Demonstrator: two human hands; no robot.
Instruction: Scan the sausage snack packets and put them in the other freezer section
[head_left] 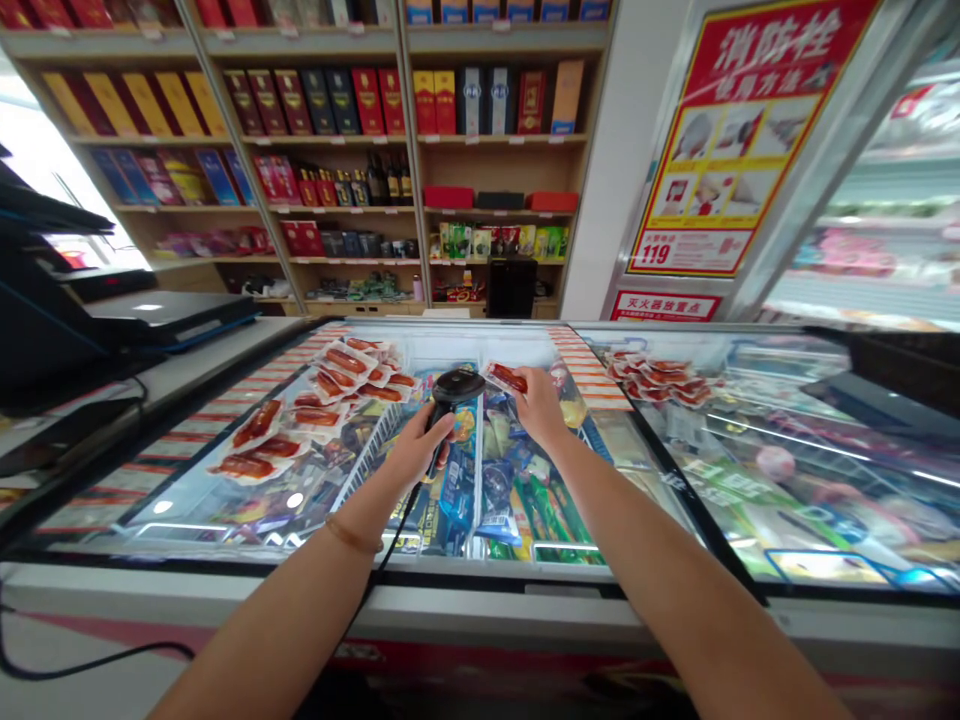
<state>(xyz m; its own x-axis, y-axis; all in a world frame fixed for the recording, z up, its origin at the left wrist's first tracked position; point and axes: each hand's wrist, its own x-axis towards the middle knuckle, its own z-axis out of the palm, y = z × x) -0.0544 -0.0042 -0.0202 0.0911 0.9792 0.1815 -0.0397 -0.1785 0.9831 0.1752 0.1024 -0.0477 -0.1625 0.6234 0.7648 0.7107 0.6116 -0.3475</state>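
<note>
My left hand (421, 440) is wrapped round the handle of a black corded barcode scanner (457, 386), its head tipped to the right. Beside that head, my right hand (537, 402) pinches a sealed sausage pack (507, 377), reddish-brown in clear wrapping. Only a small gap shows between scanner and pack. Both hands are above the glass top of a chest freezer (247, 568). On the glass to the left lies a loose group of similar sausage packs (341, 372), with several more packs (259, 440) nearer me. Another pile of packs (660, 378) rests on the right.
Under the glass are wire baskets (367, 465) of colourful frozen packets (457, 495). The scanner's black cord (396, 540) hangs down past my left forearm. A dark counter device (169, 318) stands at left. Shelves of boxes (315, 100) and a red-and-yellow poster (731, 150) are behind.
</note>
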